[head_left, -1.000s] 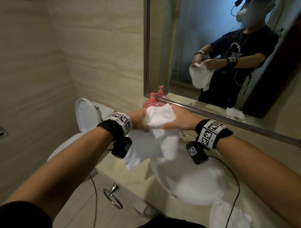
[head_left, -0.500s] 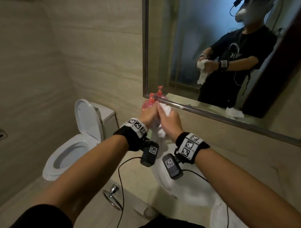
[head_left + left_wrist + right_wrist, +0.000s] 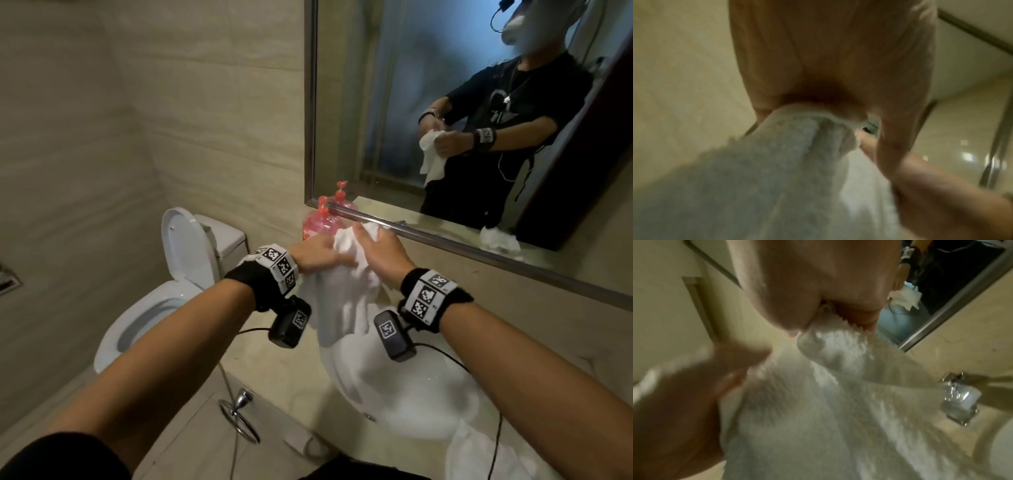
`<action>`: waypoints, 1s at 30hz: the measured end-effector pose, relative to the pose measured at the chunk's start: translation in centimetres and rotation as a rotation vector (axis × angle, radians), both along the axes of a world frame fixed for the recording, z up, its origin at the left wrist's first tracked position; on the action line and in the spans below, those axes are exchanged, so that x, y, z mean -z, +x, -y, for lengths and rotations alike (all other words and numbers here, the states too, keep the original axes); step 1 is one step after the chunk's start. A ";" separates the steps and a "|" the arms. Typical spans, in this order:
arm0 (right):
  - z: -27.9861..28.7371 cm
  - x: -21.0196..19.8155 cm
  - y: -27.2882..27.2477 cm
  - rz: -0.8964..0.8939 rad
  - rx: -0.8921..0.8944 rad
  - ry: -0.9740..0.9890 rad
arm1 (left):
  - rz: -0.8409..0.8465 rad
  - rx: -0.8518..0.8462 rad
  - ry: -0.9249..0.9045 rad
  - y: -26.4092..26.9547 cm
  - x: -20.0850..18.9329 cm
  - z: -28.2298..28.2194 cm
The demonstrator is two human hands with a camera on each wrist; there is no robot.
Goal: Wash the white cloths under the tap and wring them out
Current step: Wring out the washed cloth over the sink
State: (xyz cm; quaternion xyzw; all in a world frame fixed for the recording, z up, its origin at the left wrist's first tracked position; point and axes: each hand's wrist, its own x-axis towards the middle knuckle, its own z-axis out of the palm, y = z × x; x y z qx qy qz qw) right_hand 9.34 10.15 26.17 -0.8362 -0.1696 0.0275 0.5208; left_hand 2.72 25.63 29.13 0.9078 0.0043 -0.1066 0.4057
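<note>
Both hands hold one white cloth [image 3: 346, 301] above the left rim of the white basin [image 3: 404, 394]. My left hand [image 3: 318, 255] grips its upper left part, and my right hand [image 3: 375, 248] curls over the bunched top. The rest of the cloth hangs down towards the basin. In the left wrist view the cloth [image 3: 785, 162] comes out of my left palm. The right wrist view shows the cloth [image 3: 828, 402] pinched under my right hand, with the chrome tap [image 3: 960, 400] to the right. A second white cloth [image 3: 479, 455] lies on the counter in front of the basin.
A pink soap bottle [image 3: 317, 224] stands on the counter just behind my hands, under the wall mirror [image 3: 428, 85]. An open toilet [image 3: 171, 281] is to the left. A chrome towel ring [image 3: 239, 411] hangs on the counter front. Camera cables trail over the basin.
Half a second ago my hands were pressed close together with the cloth bunched tight between them. Now they are slightly apart and the cloth hangs loose and wide again.
</note>
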 end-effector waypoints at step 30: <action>-2.8 0.6 -2.2 -0.201 0.107 0.285 | 0.048 -0.309 -0.548 1.1 1.6 2.0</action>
